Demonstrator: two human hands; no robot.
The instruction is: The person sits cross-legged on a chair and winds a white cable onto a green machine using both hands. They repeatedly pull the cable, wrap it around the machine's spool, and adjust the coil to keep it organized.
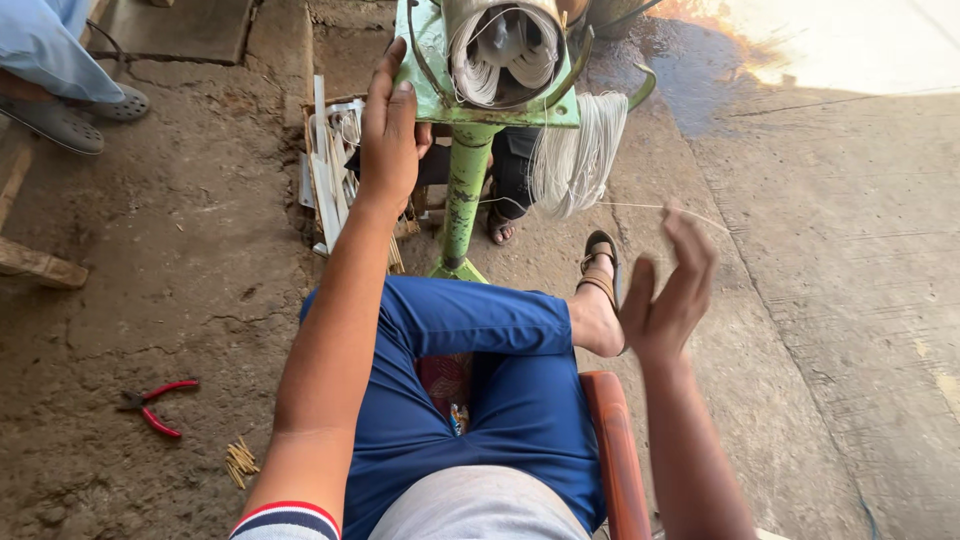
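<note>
Left hand (pixel 388 140) lies flat w/ fingers straight, palm pressed on the left edge of the green winding frame (pixel 432 60); it grips nothing, just rests there. Frame sits on a green post (pixel 465 190) that goes down to the floor. The frame's top is cut off by the pic edge, so the full shape isn't clear. A coil of pale wire (pixel 500 50) sits inside the frame; a second loose hank (pixel 578 155) hangs off a hook on the right side.

Right hand (pixel 668 290) is raised, well right of the post, fingers half curled & open. A single thin strand (pixel 640 206) runs from the hank to the fingertips; hand is a bit blurred, so can't tell if it's pinched or only draped over them.

Person sits w/ legs crossed in blue trousers (pixel 470 380) on a reddish seat (pixel 610 440), mostly hidden. Sandalled foot (pixel 600 265) sticks out near the post base.

On the floor (pixel 180 260): red-handled pliers (pixel 155 405) at lower left, small bundle of short sticks (pixel 240 462) just beside. White strips (pixel 325 170) piled behind the left forearm, partly hidden. Another person's grey shoes (pixel 85 112) at top left corner, body cut off.
</note>
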